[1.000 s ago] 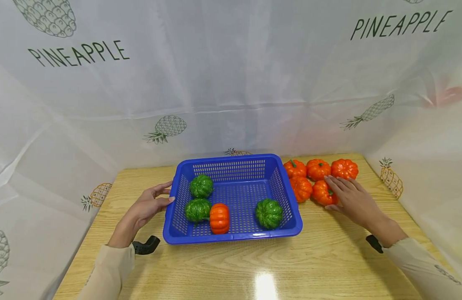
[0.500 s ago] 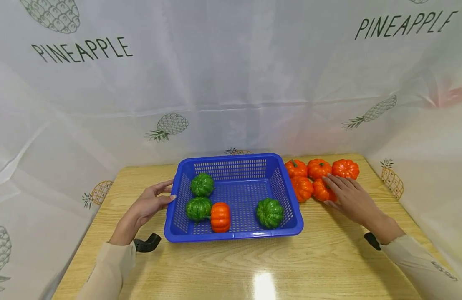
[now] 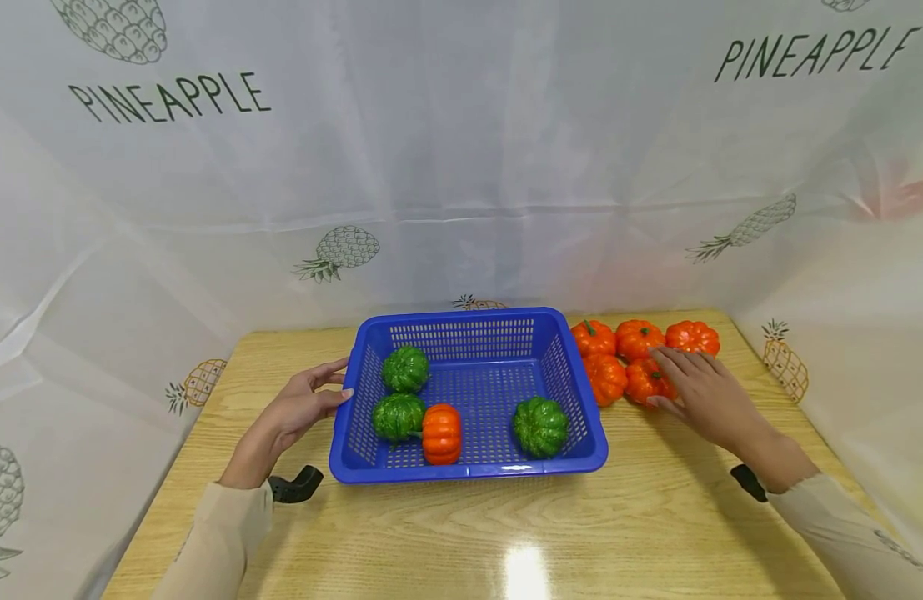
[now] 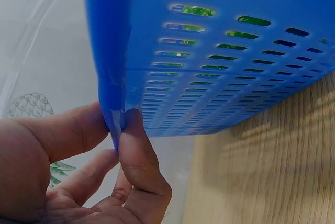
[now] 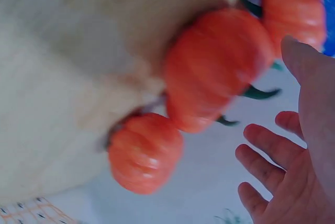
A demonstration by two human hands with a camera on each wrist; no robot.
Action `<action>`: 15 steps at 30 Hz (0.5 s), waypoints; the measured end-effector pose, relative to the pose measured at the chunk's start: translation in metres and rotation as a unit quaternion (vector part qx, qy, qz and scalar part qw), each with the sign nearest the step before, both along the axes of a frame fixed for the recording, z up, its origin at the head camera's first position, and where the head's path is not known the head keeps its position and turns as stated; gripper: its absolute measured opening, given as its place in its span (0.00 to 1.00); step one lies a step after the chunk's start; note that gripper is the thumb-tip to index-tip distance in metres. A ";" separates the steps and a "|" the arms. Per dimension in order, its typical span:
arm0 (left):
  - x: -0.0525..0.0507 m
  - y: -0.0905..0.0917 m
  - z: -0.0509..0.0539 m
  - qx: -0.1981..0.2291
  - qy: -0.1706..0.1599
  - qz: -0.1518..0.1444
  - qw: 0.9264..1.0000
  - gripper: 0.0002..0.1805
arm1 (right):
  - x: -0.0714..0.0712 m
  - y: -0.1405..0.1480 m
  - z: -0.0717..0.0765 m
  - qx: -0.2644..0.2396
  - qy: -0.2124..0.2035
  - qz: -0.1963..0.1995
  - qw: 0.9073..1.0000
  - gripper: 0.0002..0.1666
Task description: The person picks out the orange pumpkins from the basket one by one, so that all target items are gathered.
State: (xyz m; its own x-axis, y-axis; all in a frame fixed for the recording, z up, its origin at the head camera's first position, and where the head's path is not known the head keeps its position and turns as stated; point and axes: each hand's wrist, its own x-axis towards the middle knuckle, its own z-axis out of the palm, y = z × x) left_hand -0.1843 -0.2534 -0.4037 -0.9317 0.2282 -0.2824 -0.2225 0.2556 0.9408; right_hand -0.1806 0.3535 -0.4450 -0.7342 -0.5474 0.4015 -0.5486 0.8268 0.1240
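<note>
My left hand pinches the left rim of a blue plastic basket; in the left wrist view the thumb and fingers grip the rim's edge. Inside the basket are an orange pumpkin and three green pumpkins, two at the left and one green pumpkin at the right. My right hand hovers with relaxed fingers over a near orange pumpkin right of the basket, partly hiding it. In the right wrist view, the fingers stand spread beside the orange pumpkins, holding nothing.
Several more orange pumpkins, such as one at the far right, sit in two rows against the basket's right side. A white pineapple-print curtain hangs behind the wooden table.
The right hand has shifted slightly, and a bit more of the pumpkin beneath it shows. The left hand's grip on the basket is the same. The head view has moved a little.
</note>
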 end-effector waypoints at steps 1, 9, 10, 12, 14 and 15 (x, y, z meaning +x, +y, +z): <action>0.000 0.000 0.000 0.000 0.000 0.000 1.000 0.38 | 0.001 -0.002 0.004 -0.004 0.002 0.002 1.000 0.55; 0.000 0.001 0.001 0.001 -0.001 -0.001 1.000 0.38 | 0.004 -0.035 0.041 -0.015 0.044 0.042 0.998 0.55; 0.000 0.001 0.001 0.001 -0.001 0.000 1.000 0.38 | 0.005 -0.040 0.046 -0.014 0.043 0.045 0.998 0.54; 0.000 0.001 0.001 0.001 -0.002 0.001 1.000 0.38 | 0.007 -0.052 0.055 -0.012 0.035 0.055 0.998 0.53; 0.000 0.001 0.001 0.002 -0.003 0.002 1.000 0.38 | 0.009 -0.064 0.061 -0.006 0.026 0.064 0.998 0.52; 0.000 0.001 0.001 0.003 -0.002 0.003 1.000 0.38 | 0.010 -0.070 0.064 -0.002 0.026 0.071 0.997 0.52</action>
